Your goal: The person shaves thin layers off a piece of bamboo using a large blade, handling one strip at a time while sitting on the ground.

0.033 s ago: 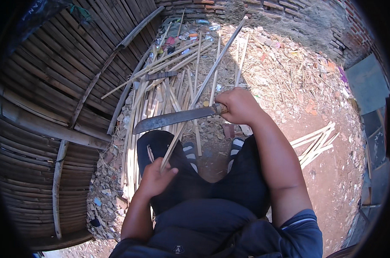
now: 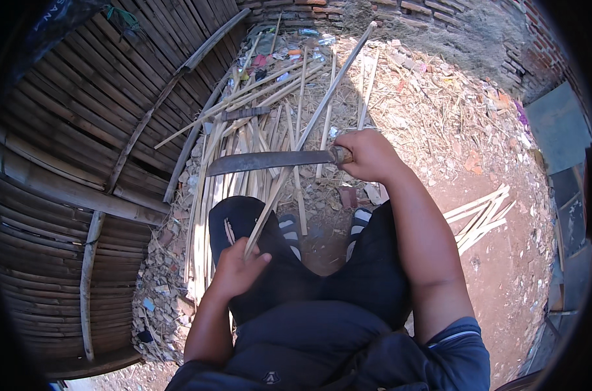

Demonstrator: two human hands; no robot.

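My left hand [image 2: 239, 268], closed above my left thigh, grips the near end of a long bamboo strip [image 2: 328, 107]. The strip slants away from me, up and to the right, toward the brick wall. In my right fist [image 2: 369, 155] is the wooden handle of a machete [image 2: 263, 161]. Its broad dark blade points left and lies across the strip between my knees and the far heap. Whether the edge touches the strip I cannot tell.
Several split bamboo strips [image 2: 208, 195] lie piled at the left, beside a bamboo slat wall [image 2: 55, 163]. A smaller bundle of strips [image 2: 478, 218] rests on the dirt at the right. Straw and rubble [image 2: 439, 111] cover the ground before a brick wall [image 2: 433, 16].
The machete has shifted slightly away from me and to the right, its tip swinging upward in the picture, so the blade lies more level. My left hand stays in place.
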